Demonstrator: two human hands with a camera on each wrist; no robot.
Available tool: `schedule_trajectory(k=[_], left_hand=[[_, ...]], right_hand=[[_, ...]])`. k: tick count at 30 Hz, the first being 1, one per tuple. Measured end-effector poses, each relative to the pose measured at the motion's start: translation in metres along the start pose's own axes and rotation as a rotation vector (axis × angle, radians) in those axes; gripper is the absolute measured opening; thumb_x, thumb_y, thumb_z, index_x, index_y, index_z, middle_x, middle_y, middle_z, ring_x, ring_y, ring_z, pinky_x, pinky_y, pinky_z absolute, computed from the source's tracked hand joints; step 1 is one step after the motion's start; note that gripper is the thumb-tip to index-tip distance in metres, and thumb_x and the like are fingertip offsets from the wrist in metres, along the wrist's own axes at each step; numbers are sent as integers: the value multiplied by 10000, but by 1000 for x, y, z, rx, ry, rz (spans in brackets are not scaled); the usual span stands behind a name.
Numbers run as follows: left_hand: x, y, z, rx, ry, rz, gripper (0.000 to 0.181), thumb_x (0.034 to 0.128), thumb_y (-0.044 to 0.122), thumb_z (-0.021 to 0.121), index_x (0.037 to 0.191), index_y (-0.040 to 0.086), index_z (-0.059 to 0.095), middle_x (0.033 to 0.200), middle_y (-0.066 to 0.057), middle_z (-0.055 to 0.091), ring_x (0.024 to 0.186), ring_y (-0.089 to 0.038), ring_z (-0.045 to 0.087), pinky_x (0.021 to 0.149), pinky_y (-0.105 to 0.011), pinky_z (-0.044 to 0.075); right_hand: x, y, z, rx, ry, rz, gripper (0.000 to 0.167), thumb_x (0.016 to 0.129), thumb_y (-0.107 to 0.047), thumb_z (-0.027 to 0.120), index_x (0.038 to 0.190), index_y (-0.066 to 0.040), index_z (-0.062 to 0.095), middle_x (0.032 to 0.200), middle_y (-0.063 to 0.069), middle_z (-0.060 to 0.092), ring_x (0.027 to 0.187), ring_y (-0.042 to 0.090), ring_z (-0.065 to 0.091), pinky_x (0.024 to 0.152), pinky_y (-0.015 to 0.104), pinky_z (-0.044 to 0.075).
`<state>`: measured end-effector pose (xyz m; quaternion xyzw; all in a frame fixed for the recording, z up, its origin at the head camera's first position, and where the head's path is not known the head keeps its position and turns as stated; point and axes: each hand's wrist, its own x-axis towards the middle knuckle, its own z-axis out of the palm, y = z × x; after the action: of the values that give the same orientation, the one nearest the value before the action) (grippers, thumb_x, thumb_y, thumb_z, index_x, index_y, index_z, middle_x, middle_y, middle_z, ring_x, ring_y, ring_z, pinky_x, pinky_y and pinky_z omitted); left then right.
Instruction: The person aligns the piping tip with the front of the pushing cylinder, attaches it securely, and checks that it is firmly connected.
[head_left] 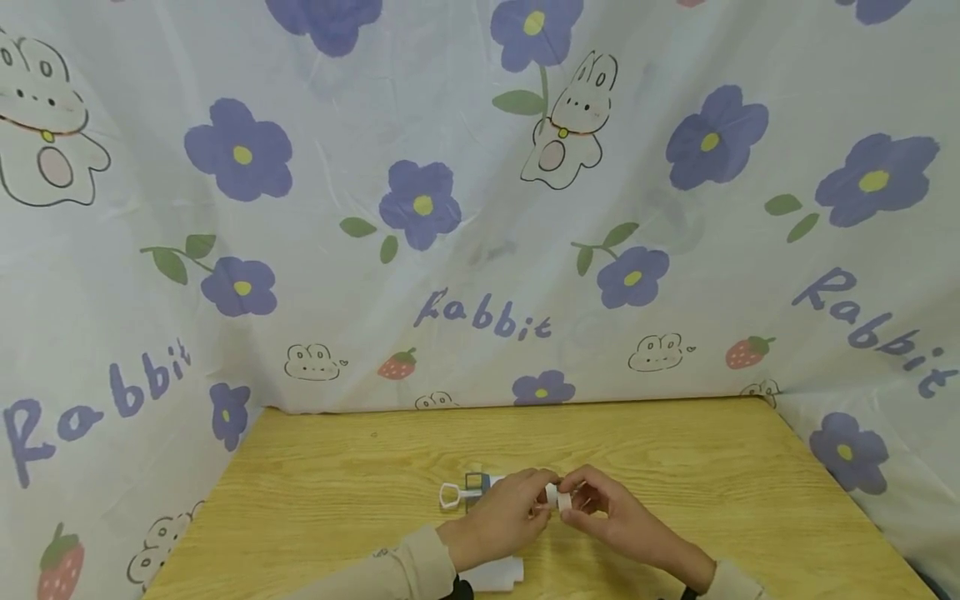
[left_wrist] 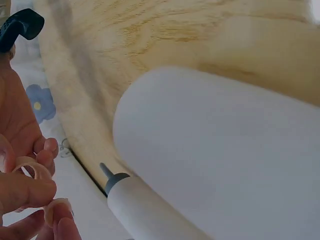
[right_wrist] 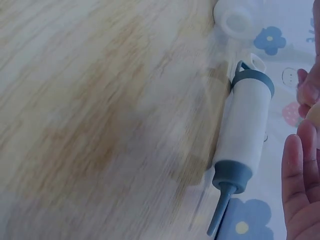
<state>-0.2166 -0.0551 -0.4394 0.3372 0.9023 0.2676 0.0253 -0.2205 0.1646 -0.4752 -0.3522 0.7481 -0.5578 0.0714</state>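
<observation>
Two small whitish ring-like pieces are held close together between the hands. In the head view, my left hand (head_left: 504, 515) pinches the left piece (head_left: 552, 494) between thumb and fingers. Facing it, my right hand (head_left: 621, 515) pinches the right piece (head_left: 565, 502) with its fingertips. The left wrist view shows an upper curved band (left_wrist: 34, 167) and a lower one (left_wrist: 49, 214), each partly covered by fingers. At the right edge of the right wrist view, only part of a pale piece (right_wrist: 313, 115) shows among the fingers.
A white tube with blue-grey ends and a thin nozzle (right_wrist: 244, 120) lies on the wooden table (head_left: 360, 458), its looped handle (head_left: 450, 496) left of my left hand. A white rounded object (head_left: 491, 575) lies nearer. Patterned cloth (head_left: 480, 250) hangs behind and at both sides.
</observation>
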Motion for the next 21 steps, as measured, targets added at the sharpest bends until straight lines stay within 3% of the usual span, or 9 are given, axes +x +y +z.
schedule_trajectory(k=[5, 12, 16, 21], left_hand=[[1, 1, 1, -53, 14, 17, 366, 941, 27, 634, 1285, 135, 575, 1037, 20, 641, 842, 10, 557, 690, -151, 482], [-1, 4, 1, -345, 15, -67, 453, 925, -28, 626, 1334, 142, 526, 1103, -20, 498, 775, 8, 526, 701, -166, 494], [0, 5, 0, -487, 28, -71, 486, 909, -89, 560, 1332, 141, 497, 1172, -48, 484, 875, -18, 582, 771, -174, 512], [-2, 6, 0, -603, 25, -91, 471, 912, -96, 505, 1313, 151, 477, 1280, -54, 484, 985, -66, 608, 815, -195, 516]], right_hand=[[2, 4, 3, -8, -6, -20, 237, 992, -130, 616, 1211, -70, 550, 1139, 178, 592, 963, 110, 601, 822, 284, 536], [2, 5, 6, 51, -24, 8, 238, 1003, -119, 595, 1223, -54, 533, 1159, 197, 574, 983, 109, 606, 850, 284, 527], [3, 6, 7, 54, -22, 24, 242, 1003, -117, 593, 1230, -56, 536, 1179, 198, 572, 978, 108, 608, 858, 282, 519], [3, 6, 7, 32, -17, 14, 276, 994, -126, 612, 1252, -60, 542, 1237, 211, 557, 1091, 68, 591, 930, 259, 510]])
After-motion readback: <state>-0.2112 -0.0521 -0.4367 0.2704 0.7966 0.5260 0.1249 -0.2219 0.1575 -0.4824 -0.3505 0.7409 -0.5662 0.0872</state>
